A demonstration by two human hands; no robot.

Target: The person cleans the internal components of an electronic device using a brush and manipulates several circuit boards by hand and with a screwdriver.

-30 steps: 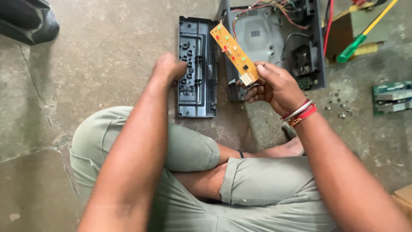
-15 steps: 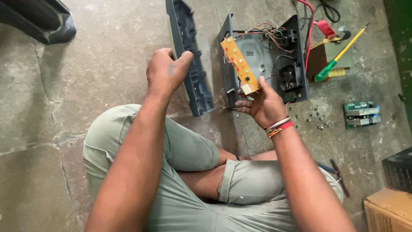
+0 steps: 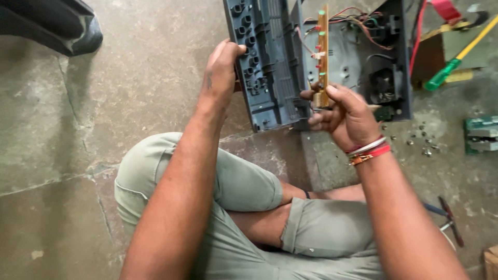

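Left hand [image 3: 224, 65] grips the grey front panel [image 3: 267, 62] upright as a brace — just right of it, right hand [image 3: 340, 111] pinches the narrow circuit board's [image 3: 322, 52] lower end, probably edge-on.

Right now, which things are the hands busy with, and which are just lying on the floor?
In hand:
left hand grips the dark plastic panel
right hand holds the thin circuit board, wired to the open casing

Just lying about:
green-handled screwdriver
loose screws
pliers
small green part
dark chair
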